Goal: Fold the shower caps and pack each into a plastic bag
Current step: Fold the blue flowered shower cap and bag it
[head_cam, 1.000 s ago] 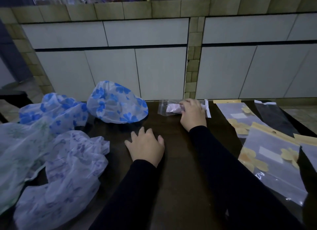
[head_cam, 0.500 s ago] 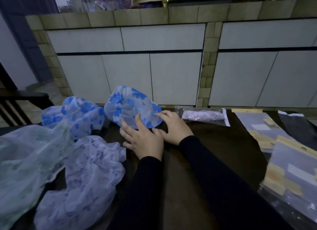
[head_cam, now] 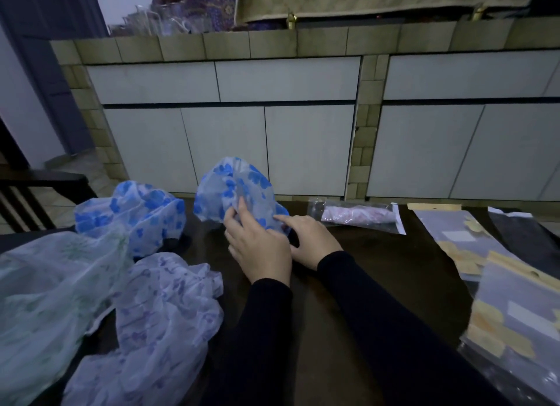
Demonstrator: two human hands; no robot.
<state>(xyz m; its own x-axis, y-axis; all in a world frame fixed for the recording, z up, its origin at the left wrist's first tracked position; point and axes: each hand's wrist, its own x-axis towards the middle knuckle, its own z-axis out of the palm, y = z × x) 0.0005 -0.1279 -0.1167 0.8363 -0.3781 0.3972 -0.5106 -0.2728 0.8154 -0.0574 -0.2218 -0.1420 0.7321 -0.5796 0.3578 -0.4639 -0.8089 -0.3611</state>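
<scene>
Step in hand looks like picking up the next cap to fold: blue-flower shower cap sits puffed up at 12 o'clock from the hands, on the dark table. Left hand pinches its near edge, thumb and fingers curled into the plastic; right hand touches the cap's lower right edge with index finger extended, whether the other fingers grip I cannot tell. One packed cap in plastic bag lies at 2 o'clock, near the far edge. Three unfolded caps wait at 9 o'clock (second blue-flower cap, green-print cap, purple-print cap). Empty plastic bags lie at 3 o'clock. Next move probably calls for pulling the cap closer, flattening out air, then folding.
</scene>
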